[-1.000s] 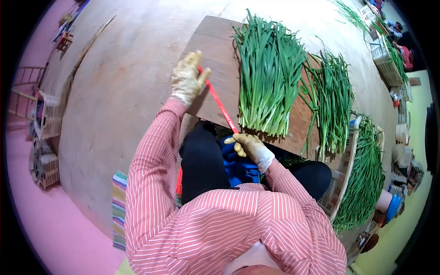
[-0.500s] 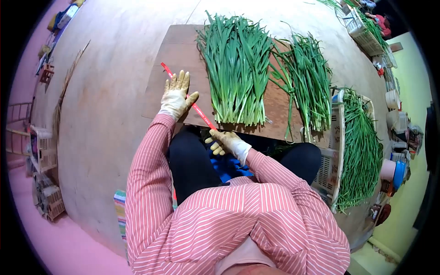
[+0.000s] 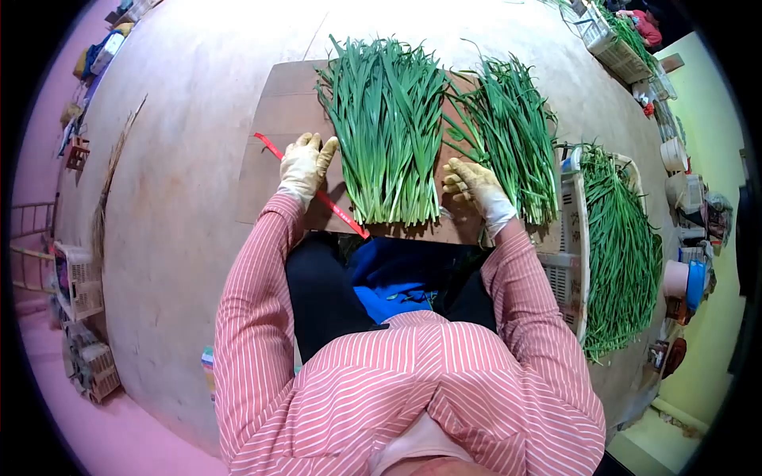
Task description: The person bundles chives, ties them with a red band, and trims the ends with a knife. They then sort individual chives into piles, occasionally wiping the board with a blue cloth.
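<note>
On a brown board (image 3: 294, 95) lies a large bundle of garlic chives (image 3: 389, 135), leaves away from me and pale stems towards me. My left hand (image 3: 302, 168), in a yellowed glove, is at the bundle's left side with thumb apart and nothing gripped. A red strip (image 3: 340, 212) with print runs slantwise on the board, partly hidden by that hand. My right hand (image 3: 476, 189), gloved too, is between the big bundle and a second, looser pile of chives (image 3: 520, 135). Its fingers point at the big bundle's stems and are apart.
A white plastic crate (image 3: 573, 238) full of chives (image 3: 623, 254) stands right of the board. Another crate (image 3: 619, 51) with greens and a person in red (image 3: 647, 30) are at the far right. A bundle of dry stalks (image 3: 111, 170) lies on the left.
My right hand has let go of the red strip's near end and moved up and right, between the two piles. My left hand has shifted down slightly, and the strip lies lower on the board.
</note>
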A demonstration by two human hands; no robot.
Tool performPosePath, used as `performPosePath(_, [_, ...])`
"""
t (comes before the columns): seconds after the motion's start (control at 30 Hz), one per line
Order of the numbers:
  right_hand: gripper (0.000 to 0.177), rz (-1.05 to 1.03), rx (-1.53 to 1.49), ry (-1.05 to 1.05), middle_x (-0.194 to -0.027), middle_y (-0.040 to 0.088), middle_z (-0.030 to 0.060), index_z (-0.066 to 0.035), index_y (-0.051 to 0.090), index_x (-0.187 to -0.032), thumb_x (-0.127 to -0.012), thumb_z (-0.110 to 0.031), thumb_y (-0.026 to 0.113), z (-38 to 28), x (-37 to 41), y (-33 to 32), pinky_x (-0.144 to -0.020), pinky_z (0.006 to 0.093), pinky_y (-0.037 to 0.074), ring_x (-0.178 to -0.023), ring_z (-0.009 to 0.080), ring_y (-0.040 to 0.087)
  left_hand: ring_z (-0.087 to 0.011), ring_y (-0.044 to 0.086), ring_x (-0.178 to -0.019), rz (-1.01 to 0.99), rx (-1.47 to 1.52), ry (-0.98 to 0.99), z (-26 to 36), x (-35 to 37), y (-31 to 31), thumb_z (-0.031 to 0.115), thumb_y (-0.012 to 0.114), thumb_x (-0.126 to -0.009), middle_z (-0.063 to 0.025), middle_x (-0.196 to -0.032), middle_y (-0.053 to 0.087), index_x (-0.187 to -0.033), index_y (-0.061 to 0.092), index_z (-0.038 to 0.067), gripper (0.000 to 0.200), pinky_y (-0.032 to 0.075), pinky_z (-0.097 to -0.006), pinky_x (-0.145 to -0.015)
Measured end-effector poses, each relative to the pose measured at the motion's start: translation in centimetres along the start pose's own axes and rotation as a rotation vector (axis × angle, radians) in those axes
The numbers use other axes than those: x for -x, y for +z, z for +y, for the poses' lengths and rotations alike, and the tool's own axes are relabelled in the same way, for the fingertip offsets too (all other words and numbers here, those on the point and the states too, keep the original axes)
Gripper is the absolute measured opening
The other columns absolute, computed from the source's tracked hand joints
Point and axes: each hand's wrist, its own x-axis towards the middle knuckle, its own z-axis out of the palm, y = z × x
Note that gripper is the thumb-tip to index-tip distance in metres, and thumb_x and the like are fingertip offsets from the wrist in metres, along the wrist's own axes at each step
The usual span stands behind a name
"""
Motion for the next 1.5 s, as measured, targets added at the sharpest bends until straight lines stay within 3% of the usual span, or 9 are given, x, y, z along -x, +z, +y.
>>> performPosePath(0.5, [0.045,-0.042,0.140,0.109,-0.070,0.046,-0.0048,-0.012,0.056,-0.081,-0.079,-0.056,0.069,-1.2,-5.7,3.5,-0.055,0.0223,0.040,-0.060,0.0064,0.045,-0.0427,0.045,-0.116,-0.152,0.407,-0.334,8.9,-0.4,-1.0,0.080,0.020,-0.083,-0.0258,-0.122,0.051,-0.128,0.053,0.007,0.091,0.035,-0.0472,-0.101])
performPosePath(0.63, [0.063,-0.060,0.200,-0.089,-0.106,0.065,0.0051,-0.001,0.063,-0.112,-0.081,-0.055,0.068,1.0,-8.3,5.3,-0.088,0.0265,0.041,-0.097,0.0126,0.057,-0.0418,0.043,-0.122,-0.254,0.649,-0.360,10.5,-1.5,-0.4,0.084,0.025,-0.079,-0.0273,-0.129,0.049,-0.134,0.049,0.009,0.095,0.034,-0.0488,-0.103])
performPosePath(0.73, [0.058,-0.025,0.201,-0.078,-0.105,0.066,0.0048,-0.001,0.064,-0.111,-0.083,-0.052,0.067,1.6,-9.3,5.7,-0.088,0.0258,0.042,-0.097,0.0123,0.058,-0.0361,0.048,-0.121,-0.272,0.893,-0.469,11.3,-1.5,-0.7,0.084,0.038,-0.075,-0.0229,-0.132,0.050,-0.135,0.048,0.010,0.096,0.036,-0.0445,-0.103])
performPosePath(0.83, [0.060,-0.269,0.032,-0.016,-0.128,0.057,0.0097,-0.003,0.053,-0.130,-0.091,-0.049,0.054,1.8,-10.3,5.1,-0.106,0.0329,0.033,-0.120,0.0192,0.050,-0.0320,0.047,-0.125,-0.310,1.099,-0.574,10.4,-2.4,-0.5,0.084,0.049,-0.070,-0.0199,-0.136,0.047,-0.137,0.043,0.004,0.104,0.035,-0.0411,-0.105])
performPosePath(0.97, [0.068,-1.056,0.031,-0.593,-0.157,0.007,0.0036,-0.011,0.012,-0.151,-0.095,-0.048,0.026,1.8,-10.7,3.6,-0.117,0.0527,-0.007,-0.145,0.0264,0.005,-0.0253,0.051,-0.114,-0.414,1.360,-0.505,9.8,-3.3,-0.7,0.076,0.055,-0.074,-0.0169,-0.127,0.052,-0.134,0.040,-0.001,0.099,0.040,-0.0372,-0.098])
performPosePath(1.1, [0.062,-0.716,-0.147,-0.102,-0.154,0.021,0.0060,-0.011,0.023,-0.149,-0.097,-0.044,0.034,-3.6,-6.0,6.5,-0.119,0.0454,0.010,-0.141,0.0253,0.021,-0.0156,0.063,-0.091,-0.428,1.558,-0.543,11.1,-2.7,-2.9,0.059,0.066,-0.080,-0.0078,-0.103,0.064,-0.117,0.055,0.002,0.069,0.052,-0.0312,-0.082])
performPosePath(1.17, [0.054,-0.485,-0.551,0.144,-0.119,0.063,0.0070,-0.004,0.056,-0.125,-0.086,-0.039,0.068,-2.4,-7.6,7.6,-0.092,0.0285,0.047,-0.104,0.0171,0.060,-0.0163,0.063,-0.092,-0.415,1.630,-0.598,11.6,-2.3,-3.5,0.053,0.072,-0.077,-0.0076,-0.102,0.063,-0.118,0.053,0.002,0.068,0.054,-0.0336,-0.081])
performPosePath(1.2, [0.054,-0.501,-0.610,0.161,-0.117,0.064,0.0066,-0.005,0.058,-0.124,-0.084,-0.039,0.070,-1.6,-8.3,7.7,-0.089,0.0278,0.049,-0.101,0.0167,0.061,-0.0267,0.057,-0.107,-0.454,1.690,-0.583,10.2,-3.1,-1.1,0.047,0.084,-0.066,-0.0177,-0.122,0.051,-0.139,0.020,-0.002,0.108,0.052,-0.0425,-0.086])
performPosePath(1.5, [0.044,-0.524,-0.550,0.184,-0.116,0.064,0.0044,-0.006,0.058,-0.123,-0.088,-0.032,0.067,-3.9,-6.0,7.5,-0.089,0.0283,0.049,-0.101,0.0156,0.061,-0.0233,0.063,-0.096,-0.444,1.789,-0.625,10.9,-2.4,-1.9,0.042,0.081,-0.071,-0.0158,-0.112,0.059,-0.131,0.035,-0.004,0.089,0.054,-0.0379,-0.081])
